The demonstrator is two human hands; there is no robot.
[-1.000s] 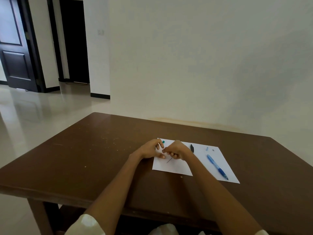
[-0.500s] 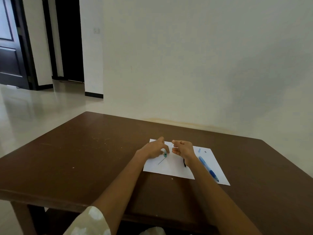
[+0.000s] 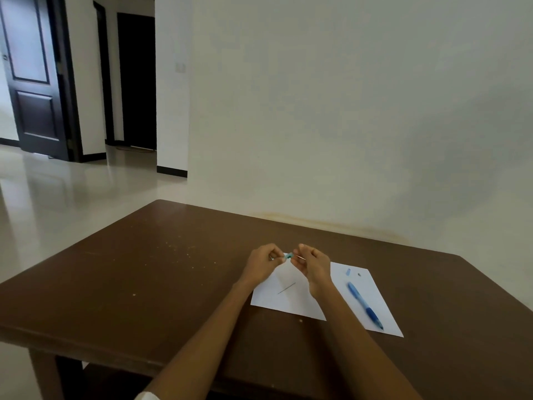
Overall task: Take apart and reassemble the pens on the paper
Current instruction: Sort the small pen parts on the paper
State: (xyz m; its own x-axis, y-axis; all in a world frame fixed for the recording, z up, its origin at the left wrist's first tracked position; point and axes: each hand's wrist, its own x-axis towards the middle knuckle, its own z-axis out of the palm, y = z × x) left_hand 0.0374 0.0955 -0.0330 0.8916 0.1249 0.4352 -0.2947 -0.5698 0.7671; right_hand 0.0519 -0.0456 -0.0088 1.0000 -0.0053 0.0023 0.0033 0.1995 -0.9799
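Observation:
A white sheet of paper (image 3: 372, 301) lies on the brown table (image 3: 161, 284). Both my hands are raised just above the sheet's far left corner. My left hand (image 3: 264, 264) pinches a small teal pen part (image 3: 288, 256) at its fingertips. My right hand (image 3: 313, 265) faces it, fingers curled, pinching a thin pale piece (image 3: 300, 257) that sticks out to the right; what it is I cannot tell. A thin dark refill (image 3: 286, 288) lies on the paper below my hands. A blue pen (image 3: 364, 305) lies whole on the right half.
Two tiny parts lie near the paper's far right corner: a light blue piece (image 3: 348, 271) and a dark speck (image 3: 359, 274). A wall stands right behind the table. Tiled floor and dark doors open to the left.
Both hands lifted off the paper and came together. The teal part went up with my left hand. The thin refill stays on the sheet. The camera turned slightly.

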